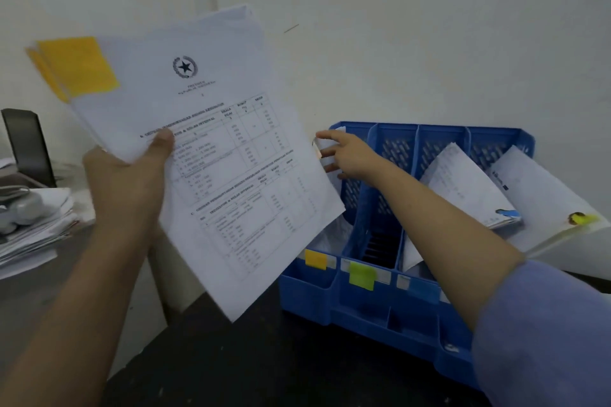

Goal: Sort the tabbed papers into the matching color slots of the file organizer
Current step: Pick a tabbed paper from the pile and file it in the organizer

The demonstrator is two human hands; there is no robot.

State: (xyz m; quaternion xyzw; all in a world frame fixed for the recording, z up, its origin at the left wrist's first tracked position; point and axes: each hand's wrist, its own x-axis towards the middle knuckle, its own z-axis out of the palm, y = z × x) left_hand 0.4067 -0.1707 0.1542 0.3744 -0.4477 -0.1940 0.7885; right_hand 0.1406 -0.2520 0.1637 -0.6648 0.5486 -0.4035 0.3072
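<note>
i'm watching the left hand [132, 175] gripping a fanned stack of tabbed papers [211, 149], thumb curled over the front sheet and the other fingers hidden behind. the stack is hanging up off the table [264, 367], left of the blue file organizer [373, 317], tilting so its lower corner is dipping toward the leftmost slot. orange-yellow tabs [77, 68] are sticking out at its far left corner.

my worry is that grip: it is holding one edge only, so i'm expecting loose sheets to slide out or the fan to spread and mix the colours. the drooping corner is also covering the mouth of the orange-labelled slot [315, 258], so it could snag whatever is being fed in there.

the right hand [340, 155] is reaching across to the far end of that leftmost slot, forearm stretching over the green-labelled slot [362, 276], fingers pinching the top edge of a white sheet [327, 149] standing in the slot. i cannot tell its tab colour, so a mis-sort is possible. if the sheet is buckling against the wall it may not seat fully.

papers with a blue tab [507, 213] and a yellow tab [582, 218] are leaning out of the right slots, overhanging, and could tip if the sleeve [545, 324] is brushing them.
</note>
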